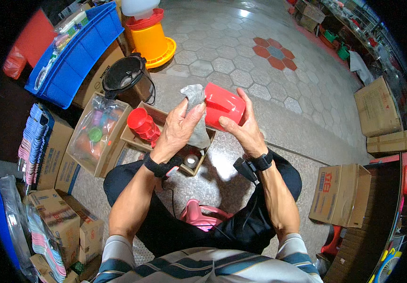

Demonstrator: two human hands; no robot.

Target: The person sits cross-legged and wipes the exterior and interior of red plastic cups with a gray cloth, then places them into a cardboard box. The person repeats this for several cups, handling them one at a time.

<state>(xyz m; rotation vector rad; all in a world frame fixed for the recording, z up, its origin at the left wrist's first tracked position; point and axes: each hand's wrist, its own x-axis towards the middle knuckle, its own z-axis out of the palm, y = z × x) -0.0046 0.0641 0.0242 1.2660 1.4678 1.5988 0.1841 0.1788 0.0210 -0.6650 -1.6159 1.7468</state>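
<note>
A red plastic cup or mug (224, 104) lies tilted between my hands, above the floor in front of me. My right hand (244, 127) grips its right end, with the thumb on the near side. In my left hand (180, 129) is a grey cloth (199, 132), pinched by thumb and fingers at the cup's left end. Part of the cloth hangs down over a long cardboard box (161, 113). Stacked red plastic cups (143, 123) stand in that box, left of my left hand. A round metallic item (191, 161) sits at the box's near end.
Left of the long box are an open carton with bagged plastic toys (97, 131), a black pot (127, 79), a yellow poultry feeder (152, 46) and a blue crate (79, 56). Cardboard cartons (338, 194) stand at the right. A pink plastic item (203, 214) is between my legs.
</note>
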